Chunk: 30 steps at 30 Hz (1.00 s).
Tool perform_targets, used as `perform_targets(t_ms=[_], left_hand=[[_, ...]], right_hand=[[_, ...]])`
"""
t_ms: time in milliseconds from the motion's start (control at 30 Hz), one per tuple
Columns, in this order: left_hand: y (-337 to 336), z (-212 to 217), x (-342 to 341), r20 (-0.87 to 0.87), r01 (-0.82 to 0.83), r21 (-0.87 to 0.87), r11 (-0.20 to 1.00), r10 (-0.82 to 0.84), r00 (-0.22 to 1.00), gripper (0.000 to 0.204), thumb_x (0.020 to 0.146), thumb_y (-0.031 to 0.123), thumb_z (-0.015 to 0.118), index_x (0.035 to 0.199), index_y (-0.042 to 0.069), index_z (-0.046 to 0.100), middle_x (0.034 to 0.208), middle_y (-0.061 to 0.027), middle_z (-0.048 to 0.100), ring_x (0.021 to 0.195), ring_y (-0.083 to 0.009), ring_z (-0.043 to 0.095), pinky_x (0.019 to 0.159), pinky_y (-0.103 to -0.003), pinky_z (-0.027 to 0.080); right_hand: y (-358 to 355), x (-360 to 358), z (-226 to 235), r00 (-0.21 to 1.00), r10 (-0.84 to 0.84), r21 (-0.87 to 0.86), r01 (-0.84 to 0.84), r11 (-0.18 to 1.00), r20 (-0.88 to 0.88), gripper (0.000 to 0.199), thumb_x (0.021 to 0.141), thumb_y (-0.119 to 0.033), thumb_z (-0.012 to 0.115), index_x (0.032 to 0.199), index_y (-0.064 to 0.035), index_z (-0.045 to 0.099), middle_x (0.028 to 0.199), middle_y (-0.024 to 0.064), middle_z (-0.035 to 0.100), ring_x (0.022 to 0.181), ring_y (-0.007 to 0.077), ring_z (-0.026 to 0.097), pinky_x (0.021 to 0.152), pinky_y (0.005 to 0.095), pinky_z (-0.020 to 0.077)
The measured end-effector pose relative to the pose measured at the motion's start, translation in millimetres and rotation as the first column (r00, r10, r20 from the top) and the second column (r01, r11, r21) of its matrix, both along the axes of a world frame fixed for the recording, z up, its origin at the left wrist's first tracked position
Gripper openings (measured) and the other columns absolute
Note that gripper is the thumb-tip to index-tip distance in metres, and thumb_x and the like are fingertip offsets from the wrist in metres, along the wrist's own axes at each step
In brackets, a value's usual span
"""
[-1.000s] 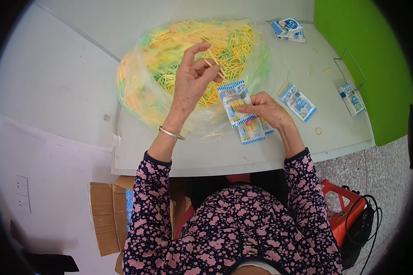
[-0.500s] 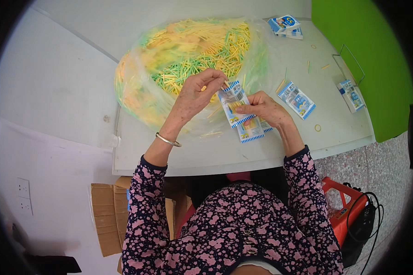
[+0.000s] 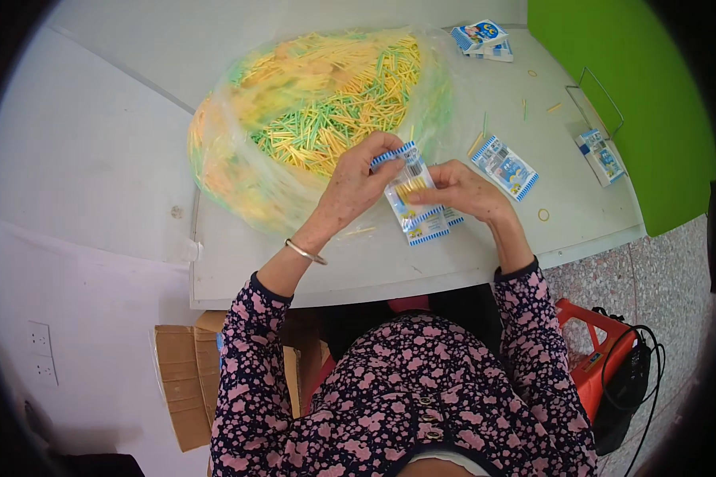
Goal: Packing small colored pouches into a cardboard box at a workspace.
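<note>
Between my two hands is a small clear packet [image 3: 411,208] with blue-and-white striped ends and yellow sticks inside. My left hand [image 3: 356,184] pinches its upper left edge, thumb across the front. My right hand [image 3: 463,191] grips it from the right side, thumb lying on its front. Under its lower end are more packets [image 3: 429,230] of the same kind, partly covered. Just beyond my left hand lies a big clear plastic bag [image 3: 223,175], spread open, full of thin yellow and green sticks [image 3: 326,126].
To the right of my hands lie a blue-and-white packet [image 3: 506,168], loose sticks [image 3: 485,123] and a rubber band [image 3: 543,215]. Stacked packets [image 3: 483,38] sit at the back. Another packet [image 3: 600,157] is beside a wire stand [image 3: 605,99] against the green panel [image 3: 652,103].
My left hand, which was holding sticks at the packet's top, now pinches the packet's upper edge with no sticks showing in its fingers. The whole view has shifted slightly.
</note>
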<state>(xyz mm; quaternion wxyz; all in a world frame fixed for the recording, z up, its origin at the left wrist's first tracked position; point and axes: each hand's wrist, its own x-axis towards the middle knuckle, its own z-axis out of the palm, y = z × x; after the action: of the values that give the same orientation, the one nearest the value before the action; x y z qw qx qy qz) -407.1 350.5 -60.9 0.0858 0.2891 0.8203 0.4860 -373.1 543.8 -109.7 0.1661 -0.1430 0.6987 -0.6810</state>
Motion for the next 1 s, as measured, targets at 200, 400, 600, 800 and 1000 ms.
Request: perform_targets(t_ms=[200, 400, 600, 800, 1000], left_hand=[[6, -35, 9, -0.010, 0.056, 0.016, 0.998, -0.056, 0.998, 0.024, 0.081, 0.002, 0.059, 0.104, 0.001, 0.050, 0.092, -0.0064, 0.059, 0.080, -0.0130, 0.056, 0.070, -0.024, 0.046], [13, -37, 14, -0.572, -0.082, -0.242, 0.967, -0.074, 0.817, 0.032, 0.074, 0.004, 0.064, 0.103, 0.003, 0.052, 0.108, -0.0152, 0.052, 0.100, -0.0304, 0.050, 0.085, -0.037, 0.042], [16, -24, 16, -0.520, -0.088, -0.205, 0.975, -0.032, 0.854, 0.032, 0.075, 0.008, 0.066, 0.105, 0.004, 0.054, 0.112, -0.0115, 0.053, 0.105, -0.0288, 0.048, 0.090, -0.035, 0.039], [27, -3, 8, -0.420, -0.086, -0.002, 0.996, 0.077, 0.904, 0.036, 0.079, 0.012, 0.066, 0.111, 0.005, 0.053, 0.110, -0.0073, 0.056, 0.104, -0.0212, 0.051, 0.089, -0.035, 0.040], [33, -5, -9, 0.017, -0.043, 0.111, 0.993, 0.041, 0.999, 0.044, 0.074, 0.021, 0.069, 0.108, 0.001, 0.050, 0.094, -0.0145, 0.060, 0.083, -0.0274, 0.058, 0.076, -0.036, 0.046]], right_hand=[[79, 14, -13, 0.597, -0.425, 0.422, 0.794, 0.438, -0.681, 0.035, 0.071, -0.024, 0.072, 0.095, -0.0021, 0.061, 0.096, 0.0085, 0.058, 0.092, 0.0234, 0.053, 0.073, 0.0341, 0.0435], [93, 12, -40, 0.641, -0.368, 0.622, 0.760, 0.188, -0.673, 0.026, 0.071, -0.022, 0.070, 0.087, -0.0030, 0.060, 0.097, 0.0088, 0.054, 0.095, 0.0289, 0.047, 0.078, 0.0396, 0.0388], [103, 3, -53, 0.491, -0.440, 0.431, 0.871, 0.236, -0.751, 0.012, 0.076, -0.011, 0.064, 0.076, -0.0046, 0.054, 0.085, 0.0070, 0.057, 0.086, 0.0272, 0.051, 0.071, 0.0389, 0.0386], [76, 12, 5, 0.632, -0.531, 0.123, 0.700, 0.703, -0.565, 0.013, 0.087, -0.013, 0.057, 0.082, -0.0020, 0.054, 0.069, 0.0001, 0.052, 0.065, 0.0103, 0.046, 0.056, 0.0251, 0.0371], [33, 3, 26, 0.766, -0.450, 0.060, 0.532, 0.844, -0.459, 0.013, 0.088, -0.013, 0.056, 0.086, -0.0010, 0.056, 0.069, 0.0007, 0.052, 0.066, 0.0101, 0.048, 0.058, 0.0259, 0.0390]])
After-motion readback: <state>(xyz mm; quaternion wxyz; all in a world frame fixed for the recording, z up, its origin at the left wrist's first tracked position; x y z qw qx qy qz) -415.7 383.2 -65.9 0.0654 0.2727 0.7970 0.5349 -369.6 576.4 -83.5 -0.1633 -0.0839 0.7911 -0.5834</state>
